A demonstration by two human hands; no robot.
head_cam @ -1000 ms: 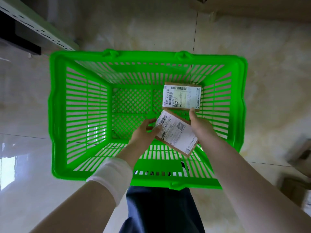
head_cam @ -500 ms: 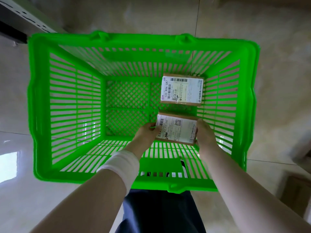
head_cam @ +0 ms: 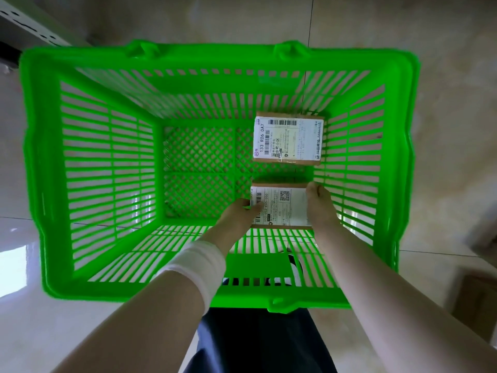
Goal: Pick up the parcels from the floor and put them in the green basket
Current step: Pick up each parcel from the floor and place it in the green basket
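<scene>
The parcel in hand (head_cam: 279, 207) is a flat cardboard box with a white shipping label facing up. It sits low inside the green basket (head_cam: 91, 168), at the near right of the basket floor; whether it already touches the mesh cannot be told. The left hand (head_cam: 238, 218) grips its left edge, fingers closed on the box. The right hand (head_cam: 321, 204) grips its right edge, thumb over the far right corner. Both hands are occupied with this one parcel.

A second parcel (head_cam: 288, 140) lies flat on the basket floor at the far right, label up, close to the far and right walls. A strip of bare mesh separates the two boxes.

Recommended procedure for the placing step:
- Keep the box level and lower it until the whole underside rests on the mesh.
- Hold the gap to the far parcel so the edges do not overlap or tilt.
- Keep the right knuckles clear of the slatted right wall.
- Open both hands outward only after the box is fully supported.

At the right edge of the view, blurred brown shapes lie on the tiled floor (head_cam: 443, 130); these are probably further parcels, though that cannot be confirmed.
</scene>
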